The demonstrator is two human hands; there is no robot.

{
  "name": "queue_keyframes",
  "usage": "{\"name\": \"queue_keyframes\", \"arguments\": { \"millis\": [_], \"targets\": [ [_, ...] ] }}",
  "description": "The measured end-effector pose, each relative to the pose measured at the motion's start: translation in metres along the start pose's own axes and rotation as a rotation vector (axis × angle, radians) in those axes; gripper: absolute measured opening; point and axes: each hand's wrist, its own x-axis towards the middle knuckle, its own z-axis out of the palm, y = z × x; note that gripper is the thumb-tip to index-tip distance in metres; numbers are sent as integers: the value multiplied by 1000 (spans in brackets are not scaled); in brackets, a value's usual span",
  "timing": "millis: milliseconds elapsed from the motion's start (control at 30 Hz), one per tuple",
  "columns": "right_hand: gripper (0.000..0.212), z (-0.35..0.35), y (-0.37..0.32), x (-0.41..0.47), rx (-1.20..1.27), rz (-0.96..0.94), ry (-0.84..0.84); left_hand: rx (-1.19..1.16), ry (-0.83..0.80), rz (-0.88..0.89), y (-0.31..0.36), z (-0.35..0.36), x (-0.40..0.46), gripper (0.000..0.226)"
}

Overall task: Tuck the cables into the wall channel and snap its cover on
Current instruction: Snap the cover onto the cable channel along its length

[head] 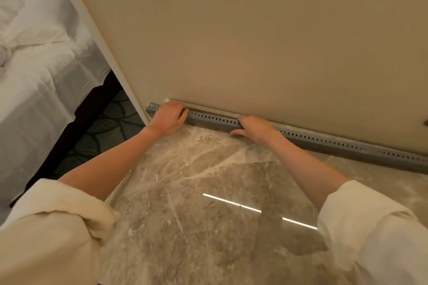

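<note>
Reached past cream sleeves (pixel 55 213) to mid-frame, left hand (pixel 168 118) and right hand (pixel 256 128) curled over the grey channel (pixel 214 120), likely steadying it against the wall (pixel 254 30).

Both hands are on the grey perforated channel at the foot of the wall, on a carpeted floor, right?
Not quite. The head view shows both the left hand and right hand on the grey channel, but the floor is polished marble tile.

Bedroom, white-sheeted bed (pixel 39 65), marble floor (pixel 208 227)
</note>
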Motion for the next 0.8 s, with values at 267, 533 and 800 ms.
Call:
{"name": "queue_keyframes", "arguments": {
  "millis": [267,533,800],
  "targets": [
    [35,12,10,-31,106,23,10,21,-135,52,50,8,-2,41],
    [38,15,78,-117,179,195,138,16,-144,87,119,20,3,43],
    [41,35,170,-225,101,418,326,-36,-181,202,238,56,19,45]
  ]
}}
